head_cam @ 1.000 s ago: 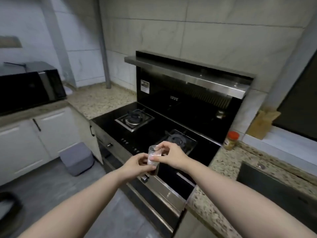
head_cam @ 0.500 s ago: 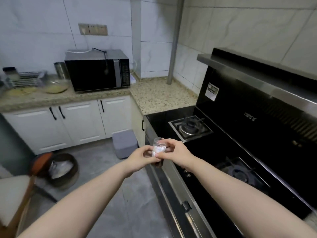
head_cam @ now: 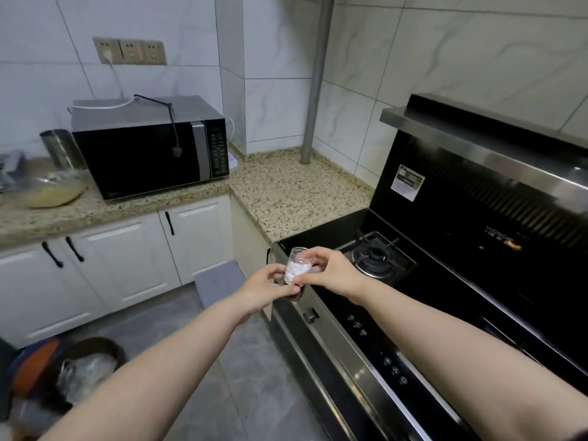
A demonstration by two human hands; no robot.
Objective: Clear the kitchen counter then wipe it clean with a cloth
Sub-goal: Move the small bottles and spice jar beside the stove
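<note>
A small clear glass jar point(head_cam: 298, 267) with white stuff inside is held upright in front of me, over the front left corner of the black stove point(head_cam: 429, 300). My left hand point(head_cam: 265, 289) grips its lower left side. My right hand point(head_cam: 334, 270) pinches it from the right near the rim and base. The speckled granite counter point(head_cam: 296, 192) lies beyond, in the corner between the stove and the microwave point(head_cam: 152, 148). No cloth is in view.
A metal cup point(head_cam: 60, 148) and a glass bowl with yellowish contents point(head_cam: 51, 192) stand left of the microwave. White cabinets point(head_cam: 127, 268), a grey stool point(head_cam: 219, 281) and a lined bin point(head_cam: 86, 370) are on the floor side. A pipe point(head_cam: 313, 90) runs up the corner.
My view has swung left, from the stove and sink side to the microwave corner. Both hands have kept hold of the jar in front of me.
</note>
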